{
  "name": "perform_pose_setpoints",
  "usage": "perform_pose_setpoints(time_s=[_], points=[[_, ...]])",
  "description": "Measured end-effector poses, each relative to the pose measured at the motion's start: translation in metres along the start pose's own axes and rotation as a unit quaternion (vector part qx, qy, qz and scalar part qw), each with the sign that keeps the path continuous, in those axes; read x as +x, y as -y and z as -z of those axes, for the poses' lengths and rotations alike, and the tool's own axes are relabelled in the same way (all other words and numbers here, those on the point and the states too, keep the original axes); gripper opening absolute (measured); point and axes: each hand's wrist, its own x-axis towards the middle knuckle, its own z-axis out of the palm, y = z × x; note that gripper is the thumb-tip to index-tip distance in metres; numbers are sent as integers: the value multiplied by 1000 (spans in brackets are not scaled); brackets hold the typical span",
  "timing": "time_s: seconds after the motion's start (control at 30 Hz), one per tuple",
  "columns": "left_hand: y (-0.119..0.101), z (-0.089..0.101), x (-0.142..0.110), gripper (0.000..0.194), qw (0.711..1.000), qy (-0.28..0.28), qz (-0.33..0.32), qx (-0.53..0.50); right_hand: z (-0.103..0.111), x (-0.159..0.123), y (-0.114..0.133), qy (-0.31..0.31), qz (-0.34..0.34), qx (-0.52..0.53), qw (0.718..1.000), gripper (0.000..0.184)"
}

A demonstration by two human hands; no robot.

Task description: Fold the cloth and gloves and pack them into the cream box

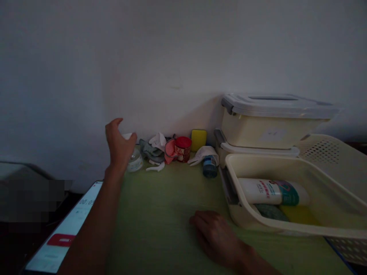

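Note:
My left hand [118, 147] is raised at the back left of the green table [163, 217], with thumb and fingers spread in a C shape. Just behind it stands a clear container [135, 160] with a pale label; a small white thing [127, 135] shows between thumb and fingers, partly hidden. My right hand [215, 238] rests on the table near the front, its fingers curled together, and nothing shows in it. Right of the clear container lie a grey cloth [150, 152], a white cloth [158, 141] and a white spray trigger-like piece [156, 167].
Along the wall stand a red can [182, 149], a pink cloth [170, 151], a yellow sponge [198, 140] and a dark blue bottle [210, 167]. At right, a cream bin [233, 214] holds a white-and-green bottle [269, 191]; a lidded box [263, 130] is behind. A lit phone [77, 217] lies left.

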Motion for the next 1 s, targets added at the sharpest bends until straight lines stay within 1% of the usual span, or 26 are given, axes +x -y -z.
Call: perform_pose_setpoints(time_s=[0.03, 0.07, 0.1, 0.13, 0.17, 0.23, 0.27, 0.33, 0.43, 0.5, 0.67, 0.77, 0.87, 1.0], points=[[-11, -6, -3, 43, 1000, 27, 10, 8, 0, 0, 0, 0, 0, 3, 1000, 19], [-22, -14, -7, 44, 996, 87, 22, 26, 0, 0, 0, -1, 1, 6, 1000, 19], [-31, -22, -13, 45, 984, 162, 32, 61, 0, 0, 0, -3, 1, 8, 1000, 20], [-38, -30, -21, 49, 962, 249, 39, 105, -1, 0, 0, -5, 1, 8, 1000, 20], [-43, -38, -30, 52, 950, 287, 42, 118, -1, 0, 0, -8, 1, 8, 1000, 21], [-43, -49, -51, 61, 930, 336, 53, 135, -1, 0, 0, -12, 0, 7, 1000, 20], [-41, -53, -61, 62, 919, 363, 58, 142, -1, 0, 0, -13, 0, 6, 1000, 20], [-35, -56, -76, 55, 901, 402, 60, 154, -1, 0, 0, -10, 1, 6, 1000, 20], [-32, -57, -85, 48, 885, 431, 58, 165, -2, 1, 0, -5, 3, 8, 1000, 21], [-34, -59, -85, 46, 882, 434, 63, 173, -2, 1, 0, -4, 6, 12, 1000, 21], [-39, -64, -81, 32, 880, 432, 84, 178, -3, 1, 0, 0, 6, 10, 1000, 19], [-37, -62, -74, 29, 883, 429, 96, 164, -3, 1, 0, 0, 11, 8, 1000, 19], [-34, -56, -62, 29, 886, 425, 104, 151, -1, 2, 1, -3, 13, 5, 1000, 19], [-34, -47, -47, 24, 891, 431, 84, 115, 1, 2, 2, -8, 14, 2, 1000, 18]])
